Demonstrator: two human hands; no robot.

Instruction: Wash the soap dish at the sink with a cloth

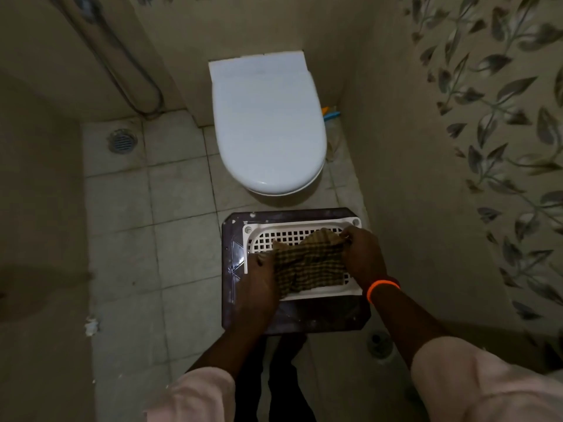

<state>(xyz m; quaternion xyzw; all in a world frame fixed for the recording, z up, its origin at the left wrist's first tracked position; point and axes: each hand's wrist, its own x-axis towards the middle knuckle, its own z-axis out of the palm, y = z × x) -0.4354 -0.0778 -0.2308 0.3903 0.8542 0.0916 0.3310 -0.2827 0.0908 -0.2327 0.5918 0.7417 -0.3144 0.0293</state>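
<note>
A white perforated soap dish (300,236) lies flat on a dark, square stool-like stand (231,257) that sits on the tiled floor (122,239) just in front of a closed white toilet (268,126). The dish is a rectangle with rounded corners and a grid of small square holes; its long axis runs left to right across the view, tilted a little so the right end sits nearer the person than the left, and its open face points up toward the camera. Two round screw holes mark its far corners.

A brown-and-yellow checked cloth (310,263) is draped across the middle and near-right part of the dish, bunched between both hands. The left hand (259,284) rests at the dish's near-left edge, its fingers curled into the cloth's left side. The right hand (361,254) is over the dish's right end, fingers pinching the cloth's upper right corner near the far rim. So the dish lies under and between the two hands, with its far-left part uncovered.

An orange band (382,289) circles the right wrist, and pale pink sleeves (475,382) cover both forearms. A round floor drain (122,141) sits at the far left, well apart from the stand. Leaf-patterned tiles (518,132) cover the right wall.
</note>
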